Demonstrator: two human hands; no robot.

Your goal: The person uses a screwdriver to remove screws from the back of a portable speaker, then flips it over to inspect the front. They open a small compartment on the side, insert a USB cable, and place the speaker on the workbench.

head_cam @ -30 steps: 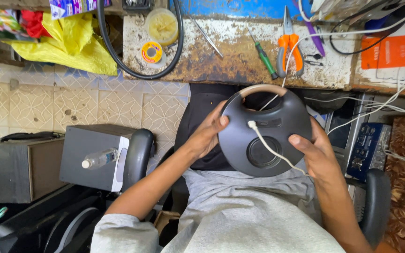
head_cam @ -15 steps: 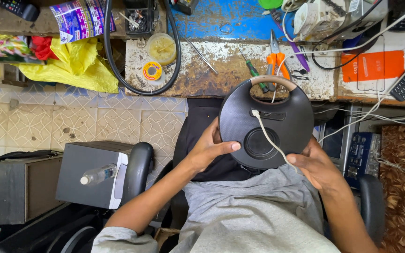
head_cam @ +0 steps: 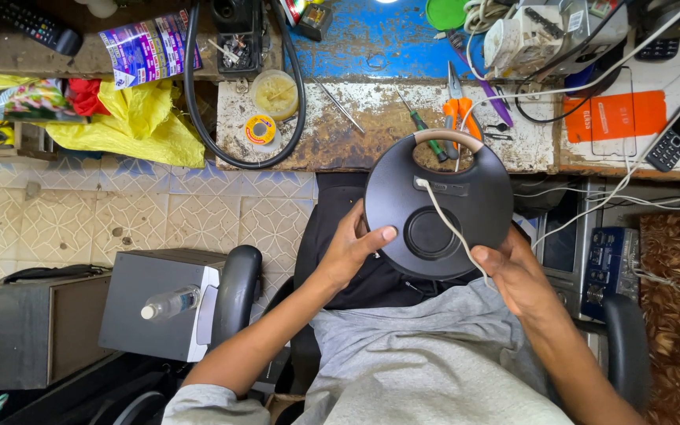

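Round black speaker (head_cam: 434,206) with tan handle held upright over the lap, between both hands. Left hand (head_cam: 352,250) wrapped on its left rim, thumb pressed flat to the face; right hand (head_cam: 513,271) cupped under the lower right edge, pinching a white cable (head_cam: 446,224) plugged near the top. Beyond the hands, worn table (head_cam: 371,126) carrying orange pliers (head_cam: 460,110), green screwdriver (head_cam: 423,130), solder roll (head_cam: 260,130), looped black hose (head_cam: 198,118). Left of the hands, grey box (head_cam: 159,303) bearing a bottle (head_cam: 171,303). Versus half a second back: speaker in much the same grip, table closer in view.
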